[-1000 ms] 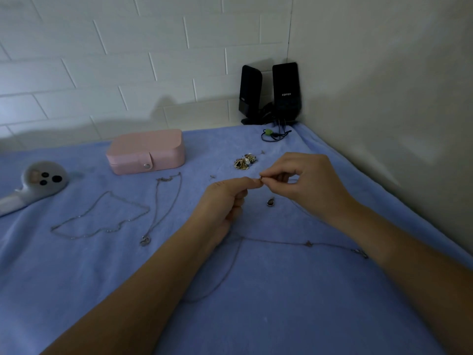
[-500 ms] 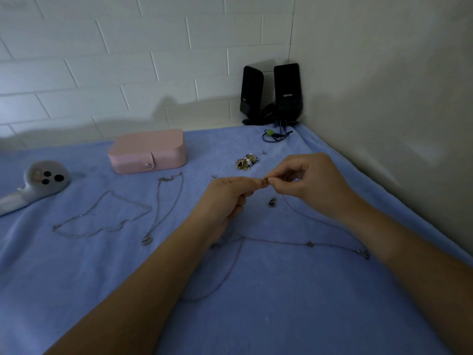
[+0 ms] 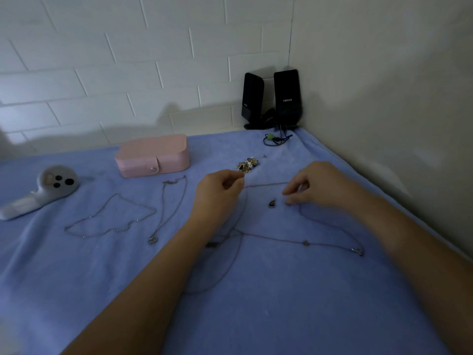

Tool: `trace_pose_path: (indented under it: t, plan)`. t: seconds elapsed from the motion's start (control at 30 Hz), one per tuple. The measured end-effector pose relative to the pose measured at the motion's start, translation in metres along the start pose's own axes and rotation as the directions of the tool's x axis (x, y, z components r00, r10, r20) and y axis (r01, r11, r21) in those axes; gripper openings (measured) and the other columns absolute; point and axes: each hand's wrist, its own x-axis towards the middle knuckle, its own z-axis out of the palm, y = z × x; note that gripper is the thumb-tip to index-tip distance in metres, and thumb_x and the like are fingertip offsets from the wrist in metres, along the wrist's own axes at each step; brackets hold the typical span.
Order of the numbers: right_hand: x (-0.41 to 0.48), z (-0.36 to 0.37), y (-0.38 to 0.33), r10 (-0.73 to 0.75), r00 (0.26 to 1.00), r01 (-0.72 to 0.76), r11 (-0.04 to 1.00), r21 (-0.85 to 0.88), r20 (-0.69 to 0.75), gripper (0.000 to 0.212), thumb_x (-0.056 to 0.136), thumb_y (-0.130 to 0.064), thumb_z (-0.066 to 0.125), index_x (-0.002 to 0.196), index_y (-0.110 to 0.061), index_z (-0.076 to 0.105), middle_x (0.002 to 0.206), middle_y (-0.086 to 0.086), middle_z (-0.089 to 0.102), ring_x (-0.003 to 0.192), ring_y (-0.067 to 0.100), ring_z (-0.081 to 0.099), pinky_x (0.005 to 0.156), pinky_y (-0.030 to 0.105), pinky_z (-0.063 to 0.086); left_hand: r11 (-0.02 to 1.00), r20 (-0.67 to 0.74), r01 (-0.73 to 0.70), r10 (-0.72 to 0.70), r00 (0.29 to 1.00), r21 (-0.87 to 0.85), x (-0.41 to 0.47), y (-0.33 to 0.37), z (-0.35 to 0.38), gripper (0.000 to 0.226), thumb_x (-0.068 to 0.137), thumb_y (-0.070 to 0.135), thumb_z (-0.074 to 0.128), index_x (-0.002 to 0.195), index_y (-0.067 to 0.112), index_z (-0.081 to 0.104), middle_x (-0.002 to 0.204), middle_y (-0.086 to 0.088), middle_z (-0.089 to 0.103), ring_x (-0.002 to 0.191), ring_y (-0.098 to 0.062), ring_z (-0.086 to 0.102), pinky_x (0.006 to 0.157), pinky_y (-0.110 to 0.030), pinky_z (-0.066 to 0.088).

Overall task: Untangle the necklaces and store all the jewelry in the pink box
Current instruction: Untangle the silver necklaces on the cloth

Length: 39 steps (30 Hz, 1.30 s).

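Note:
A thin dark necklace chain [image 3: 271, 239] lies tangled on the blue cloth in front of me. My left hand [image 3: 217, 193] pinches one part of it, and a stretch of chain runs taut to my right hand [image 3: 314, 185], which pinches it too. A small dark pendant [image 3: 272, 203] lies between my hands. Left of them, two silver necklaces lie apart: a wide loop [image 3: 110, 219] and a narrow one with a pendant [image 3: 166, 208]. The pink box [image 3: 153, 155] sits shut at the back. A heap of small gold jewelry [image 3: 247, 165] lies beyond my left hand.
A white handheld device [image 3: 43, 188] lies at the far left. Two black speakers [image 3: 271, 98] with a cable [image 3: 276, 139] stand in the back corner. Walls close in the back and the right side.
My hands were pinching the chain at one point together; now they have pulled apart, the right hand moving right and down, stretching chain between them.

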Motion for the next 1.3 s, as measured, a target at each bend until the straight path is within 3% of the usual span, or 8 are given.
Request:
trace_pose_path:
  t: [0.13,0.23,0.33,0.53,0.77,0.97,1.2,1.3]
  plan:
    - [-0.011,0.006,-0.024,-0.08,0.997,0.08,0.997,-0.025,-0.022,0.008,0.078,-0.026,0.076,0.08,-0.02,0.07,0.073,-0.017,0.055,0.063,-0.009,0.052,0.061,0.005,0.038,0.977,-0.029,-0.134,0.14,0.99,0.166,-0.016,0.006,-0.014,0.013,0.087,0.01,0.062,0.099,0.014,0.065,0.089,0.005,0.063,0.081,-0.005,0.057,0.066,0.0,0.04]
    - [-0.034,0.019,-0.045,-0.095,0.988,0.093,0.995,0.029,0.119,0.018,0.076,-0.036,0.076,0.079,-0.023,0.065,0.076,-0.014,0.061,0.068,-0.007,0.056,0.058,0.009,0.042,0.915,0.101,-0.213,0.19,0.977,0.342,-0.043,0.004,-0.025,0.006,0.086,0.017,0.065,0.086,0.02,0.06,0.077,0.011,0.058,0.071,-0.003,0.054,0.062,-0.004,0.04]
    - [-0.049,0.036,-0.051,-0.054,0.974,0.068,0.996,-0.054,0.22,0.02,0.08,-0.037,0.072,0.088,-0.023,0.06,0.083,-0.01,0.059,0.072,0.002,0.055,0.059,0.013,0.04,0.869,0.196,-0.244,0.174,0.965,0.431,-0.066,-0.009,-0.03,0.008,0.087,0.026,0.063,0.095,0.023,0.062,0.082,0.015,0.053,0.069,0.002,0.048,0.061,-0.004,0.036]
    - [-0.061,0.033,-0.05,-0.024,0.981,0.032,0.999,-0.042,0.193,0.01,0.088,-0.028,0.065,0.083,-0.02,0.061,0.077,-0.011,0.057,0.067,0.0,0.051,0.058,0.013,0.038,0.92,0.099,-0.14,0.112,0.989,0.365,-0.069,-0.014,-0.028,0.018,0.095,0.022,0.052,0.092,0.011,0.066,0.081,0.003,0.061,0.073,-0.011,0.055,0.062,-0.01,0.037]
    - [-0.067,0.03,-0.051,-0.029,0.981,0.049,0.994,-0.102,0.192,0.011,0.089,-0.028,0.063,0.083,-0.02,0.059,0.076,-0.01,0.056,0.067,0.002,0.05,0.057,0.014,0.036,0.908,0.278,-0.029,-0.097,0.956,0.417,-0.05,-0.002,-0.03,0.011,0.083,0.024,0.07,0.073,0.019,0.066,0.074,0.004,0.062,0.068,-0.006,0.055,0.055,-0.009,0.04]
    - [-0.078,0.017,-0.047,-0.025,0.968,0.065,0.986,-0.153,0.248,0.01,0.091,-0.025,0.061,0.086,-0.017,0.061,0.084,-0.007,0.061,0.068,0.003,0.051,0.058,0.014,0.04,0.854,0.269,-0.144,0.005,0.963,0.5,-0.058,-0.002,-0.025,0.009,0.082,0.022,0.067,0.08,0.013,0.066,0.076,0.006,0.06,0.069,-0.008,0.052,0.058,-0.014,0.04]
    - [-0.085,-0.009,-0.044,0.032,0.927,0.003,0.995,-0.095,0.373,0.008,0.09,-0.018,0.058,0.082,-0.015,0.058,0.081,-0.006,0.061,0.058,0.005,0.05,0.058,0.028,0.05,0.899,0.035,-0.139,0.137,0.99,0.415,-0.063,-0.008,-0.021,0.011,0.091,0.019,0.055,0.086,0.01,0.055,0.07,0.003,0.055,0.061,-0.008,0.048,0.052,-0.016,0.035]
    - [-0.084,-0.016,-0.049,0.057,0.925,-0.038,0.998,-0.056,0.375,0.012,0.091,-0.012,0.055,0.081,-0.006,0.055,0.081,-0.001,0.066,0.041,-0.003,0.049,0.042,0.009,0.036,0.923,0.027,-0.144,0.145,0.989,0.356,-0.065,-0.007,-0.02,0.01,0.092,0.02,0.055,0.086,0.013,0.052,0.066,0.007,0.052,0.057,-0.006,0.047,0.049,-0.015,0.039]
